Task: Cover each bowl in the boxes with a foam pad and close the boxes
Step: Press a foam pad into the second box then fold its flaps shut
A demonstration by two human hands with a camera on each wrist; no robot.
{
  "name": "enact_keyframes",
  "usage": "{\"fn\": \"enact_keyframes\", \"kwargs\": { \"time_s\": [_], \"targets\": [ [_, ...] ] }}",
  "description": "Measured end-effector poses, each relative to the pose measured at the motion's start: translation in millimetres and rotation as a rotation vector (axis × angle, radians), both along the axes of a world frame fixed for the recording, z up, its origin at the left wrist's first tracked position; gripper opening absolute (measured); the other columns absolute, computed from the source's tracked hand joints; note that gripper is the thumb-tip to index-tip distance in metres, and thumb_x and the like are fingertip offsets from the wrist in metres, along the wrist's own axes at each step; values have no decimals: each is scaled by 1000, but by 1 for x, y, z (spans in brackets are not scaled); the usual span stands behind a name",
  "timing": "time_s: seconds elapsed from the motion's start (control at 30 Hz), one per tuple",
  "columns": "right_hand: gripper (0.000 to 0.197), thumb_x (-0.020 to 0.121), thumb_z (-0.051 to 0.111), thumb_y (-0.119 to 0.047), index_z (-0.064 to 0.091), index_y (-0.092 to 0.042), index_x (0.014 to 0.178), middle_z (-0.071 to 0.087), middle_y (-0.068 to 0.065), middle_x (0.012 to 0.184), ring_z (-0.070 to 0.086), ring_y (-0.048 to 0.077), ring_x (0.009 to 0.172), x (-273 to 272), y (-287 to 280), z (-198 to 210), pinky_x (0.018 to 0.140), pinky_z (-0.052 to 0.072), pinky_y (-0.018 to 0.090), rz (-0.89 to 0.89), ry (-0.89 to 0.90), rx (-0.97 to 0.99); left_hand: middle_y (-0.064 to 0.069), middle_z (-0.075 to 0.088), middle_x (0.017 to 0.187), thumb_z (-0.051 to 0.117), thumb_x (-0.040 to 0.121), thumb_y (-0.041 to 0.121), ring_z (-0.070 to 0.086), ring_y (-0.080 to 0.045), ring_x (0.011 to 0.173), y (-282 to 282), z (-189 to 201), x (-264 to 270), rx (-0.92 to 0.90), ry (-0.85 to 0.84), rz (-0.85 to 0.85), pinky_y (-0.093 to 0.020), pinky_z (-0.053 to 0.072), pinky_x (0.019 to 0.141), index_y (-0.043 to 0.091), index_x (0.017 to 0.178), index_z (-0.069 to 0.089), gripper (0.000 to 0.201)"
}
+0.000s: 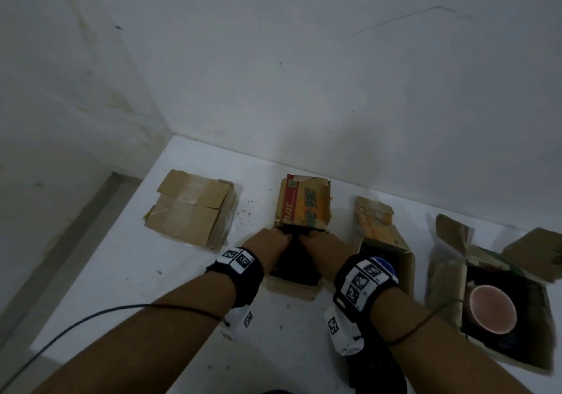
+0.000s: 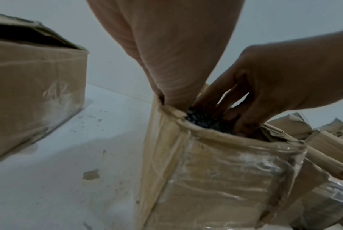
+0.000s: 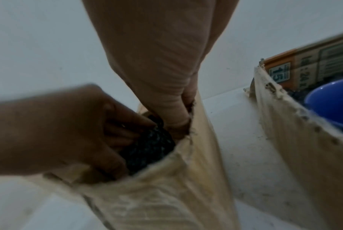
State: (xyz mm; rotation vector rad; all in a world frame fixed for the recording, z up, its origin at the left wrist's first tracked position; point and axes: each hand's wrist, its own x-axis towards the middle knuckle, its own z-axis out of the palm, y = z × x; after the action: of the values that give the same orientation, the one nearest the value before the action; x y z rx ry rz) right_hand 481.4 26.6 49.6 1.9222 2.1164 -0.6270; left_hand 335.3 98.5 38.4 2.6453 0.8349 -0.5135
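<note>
The middle cardboard box [image 1: 304, 290] has its yellow printed flap [image 1: 304, 205] standing up at the back. A black foam pad [image 1: 293, 259] fills its opening, and no bowl shows under it. My left hand [image 1: 270, 238] and right hand [image 1: 322, 241] sit side by side at the far edge, fingers pushed down into the box against the foam pad [image 2: 204, 123]. In the right wrist view the left hand [image 3: 68, 132] presses the pad [image 3: 153, 147]. In the left wrist view the right hand [image 2: 284, 77] has its fingers [image 2: 216, 101] spread on the pad.
A closed brown box [image 1: 191, 208] lies to the left. An open box to the right holds a blue bowl [image 1: 381, 262]. The far-right open box [image 1: 447, 272] holds a pink bowl [image 1: 492, 308] on dark foam. Dark foam [image 1: 374, 372] lies near the table's front edge. A wall stands close behind.
</note>
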Motion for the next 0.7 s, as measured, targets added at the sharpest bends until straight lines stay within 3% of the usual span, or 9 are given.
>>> {"fn": "enact_keyframes", "kwargs": {
  "time_s": [0.13, 0.23, 0.33, 0.4, 0.47, 0.57, 0.7],
  "targets": [
    [49, 79, 66, -8, 49, -8, 125, 55, 15, 122, 56, 32, 107, -2, -1, 4, 84, 48, 36, -72, 44, -19, -17, 62, 117, 58, 90, 12, 63, -34, 100, 1, 2, -2, -1, -8, 27, -38, 51, 84, 8, 121, 55, 31],
    [46, 83, 63, -7, 47, -5, 125, 56, 18, 123, 57, 33, 108, -7, 1, 2, 88, 48, 36, -84, 13, -83, -17, 63, 116, 54, 93, 11, 64, -34, 99, -5, 4, 4, 4, -18, 18, -38, 50, 83, 7, 119, 57, 27],
    [45, 81, 70, -17, 52, -7, 121, 57, 14, 122, 57, 29, 107, -4, 3, 4, 84, 47, 30, -145, 73, -167, -17, 63, 118, 48, 96, 8, 62, -33, 103, -6, 9, 10, -41, 2, 96, -35, 45, 81, 4, 114, 60, 23],
    [51, 72, 79, -28, 57, -12, 115, 60, 8, 118, 59, 24, 105, 0, 4, 9, 79, 47, 28, -211, 139, -181, -16, 64, 116, 60, 90, 8, 63, -31, 103, -3, 16, 11, -117, 15, 176, -32, 45, 79, 3, 110, 65, 22],
    [47, 65, 83, -31, 62, -17, 105, 63, 2, 107, 61, 19, 94, 2, 0, 15, 70, 43, 24, -284, 239, -109, -12, 68, 106, 81, 70, 13, 66, -27, 94, 1, 22, 11, -220, -43, 270, -31, 52, 76, 9, 101, 69, 33],
    [39, 62, 85, -30, 62, -18, 92, 63, 2, 96, 60, 17, 81, 2, -1, 19, 61, 43, 22, -318, 239, -136, -10, 71, 102, 90, 57, 18, 68, -25, 87, 0, 27, 15, -326, -44, 374, -35, 58, 75, 12, 97, 70, 45],
    [38, 70, 81, -25, 66, -8, 100, 66, 11, 105, 63, 25, 92, -6, 6, 19, 72, 49, 27, -266, 164, -226, -13, 71, 107, 89, 61, 18, 69, -27, 93, 0, 25, 24, -322, 70, 376, -36, 58, 82, 8, 104, 70, 48]
  ]
}}
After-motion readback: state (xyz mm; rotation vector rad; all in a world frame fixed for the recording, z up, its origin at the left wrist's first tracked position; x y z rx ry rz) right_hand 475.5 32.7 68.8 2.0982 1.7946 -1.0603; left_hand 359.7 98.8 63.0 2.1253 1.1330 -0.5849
